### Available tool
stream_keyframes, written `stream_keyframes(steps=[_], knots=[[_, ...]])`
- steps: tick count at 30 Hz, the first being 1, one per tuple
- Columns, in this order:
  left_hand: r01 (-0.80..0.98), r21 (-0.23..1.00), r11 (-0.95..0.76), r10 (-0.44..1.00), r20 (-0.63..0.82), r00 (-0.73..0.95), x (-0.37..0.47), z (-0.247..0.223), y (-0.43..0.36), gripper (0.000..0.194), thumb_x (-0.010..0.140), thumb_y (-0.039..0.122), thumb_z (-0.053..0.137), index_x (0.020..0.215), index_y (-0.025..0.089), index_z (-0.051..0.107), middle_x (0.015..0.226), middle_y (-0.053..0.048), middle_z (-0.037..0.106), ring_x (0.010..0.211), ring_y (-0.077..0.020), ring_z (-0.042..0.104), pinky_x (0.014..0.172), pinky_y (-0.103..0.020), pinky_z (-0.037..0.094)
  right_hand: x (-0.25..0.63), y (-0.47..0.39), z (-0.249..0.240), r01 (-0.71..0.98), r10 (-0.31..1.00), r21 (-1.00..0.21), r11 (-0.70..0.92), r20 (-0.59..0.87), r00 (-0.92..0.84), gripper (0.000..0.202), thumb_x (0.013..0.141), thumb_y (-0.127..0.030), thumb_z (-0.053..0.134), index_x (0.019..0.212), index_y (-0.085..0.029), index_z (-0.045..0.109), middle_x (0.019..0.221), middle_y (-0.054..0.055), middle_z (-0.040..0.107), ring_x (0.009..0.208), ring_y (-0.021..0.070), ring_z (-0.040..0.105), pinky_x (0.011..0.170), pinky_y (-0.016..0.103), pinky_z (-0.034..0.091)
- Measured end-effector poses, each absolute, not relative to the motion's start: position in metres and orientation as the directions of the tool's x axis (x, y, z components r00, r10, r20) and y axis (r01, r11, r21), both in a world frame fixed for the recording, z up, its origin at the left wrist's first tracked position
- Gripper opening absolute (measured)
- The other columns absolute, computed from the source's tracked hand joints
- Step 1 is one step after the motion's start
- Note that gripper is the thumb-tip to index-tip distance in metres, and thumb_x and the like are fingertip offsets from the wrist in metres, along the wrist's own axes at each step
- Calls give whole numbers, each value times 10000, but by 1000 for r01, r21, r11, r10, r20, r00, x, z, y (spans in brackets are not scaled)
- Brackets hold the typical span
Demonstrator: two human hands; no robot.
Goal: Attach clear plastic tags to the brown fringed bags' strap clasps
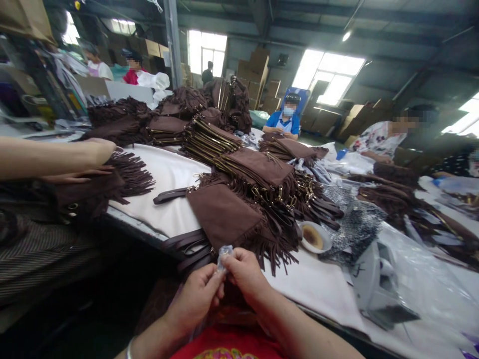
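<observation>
Close to my body, in front of the table edge, my left hand (204,289) and my right hand (241,269) are almost touching. Both are closed in a pinch on a small crumpled piece of clear plastic (225,257). Just beyond them lies a brown fringed pouch (222,214) at the edge of the table, with dark straps (190,247) beside it. Behind it rises a stack of brown pouches (258,167) with gold zippers and clasps.
At the left, another person's arms (71,157) reach over a fringed pouch (130,174). A white bowl (325,242) and a grey-white dispenser (374,284) stand at the right. Further people sit around the table (310,279); one wears blue (282,122).
</observation>
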State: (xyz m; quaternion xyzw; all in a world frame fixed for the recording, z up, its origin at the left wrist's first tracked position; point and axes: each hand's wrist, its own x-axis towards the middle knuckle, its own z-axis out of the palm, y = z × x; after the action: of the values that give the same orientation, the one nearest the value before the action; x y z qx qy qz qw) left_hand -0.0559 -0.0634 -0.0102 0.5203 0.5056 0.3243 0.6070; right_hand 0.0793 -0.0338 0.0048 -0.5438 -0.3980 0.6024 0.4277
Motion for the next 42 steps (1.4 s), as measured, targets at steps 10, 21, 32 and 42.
stream_keyframes(steps=[10, 21, 32, 42], knots=[[163, 977, 140, 950, -179, 256, -54, 13, -54, 365, 860, 502, 516, 922, 171, 657, 878, -70, 688, 849, -224, 621, 753, -303, 482, 136, 0, 40, 241, 994, -968, -70, -88, -63, 282, 727, -352, 635, 569, -164, 496, 527, -29, 505, 481, 74, 413, 455, 188, 307], [263, 964, 31, 958, -104, 269, -23, 6, -4, 465, 795, 466, 590, 1137, 153, 629, 699, 7, 596, 608, -158, 532, 557, -254, 416, 182, 23, 52, 518, 938, -855, 33, -153, -312, 255, 850, -324, 517, 661, -156, 549, 513, -46, 456, 453, 78, 393, 446, 190, 277], [-16, 797, 604, 733, -548, 402, -16, 7, -10, 472, 636, 576, 757, 741, 165, 550, 494, 88, 373, 421, -47, 284, 398, -162, 196, 161, -40, 25, 805, 979, -593, 27, 176, 98, 239, 898, -366, 517, 934, -164, 638, 815, 52, 659, 725, 154, 579, 684, 248, 397], [-17, 748, 663, 672, -585, 454, 6, 19, -8, 585, 482, 601, 840, 799, 166, 610, 476, 95, 367, 387, -27, 281, 373, -140, 198, 139, -58, 12, -1, 867, -872, -489, -486, -113, 241, 787, -272, 514, 574, -168, 558, 488, -49, 535, 308, 70, 400, 353, 189, 292]])
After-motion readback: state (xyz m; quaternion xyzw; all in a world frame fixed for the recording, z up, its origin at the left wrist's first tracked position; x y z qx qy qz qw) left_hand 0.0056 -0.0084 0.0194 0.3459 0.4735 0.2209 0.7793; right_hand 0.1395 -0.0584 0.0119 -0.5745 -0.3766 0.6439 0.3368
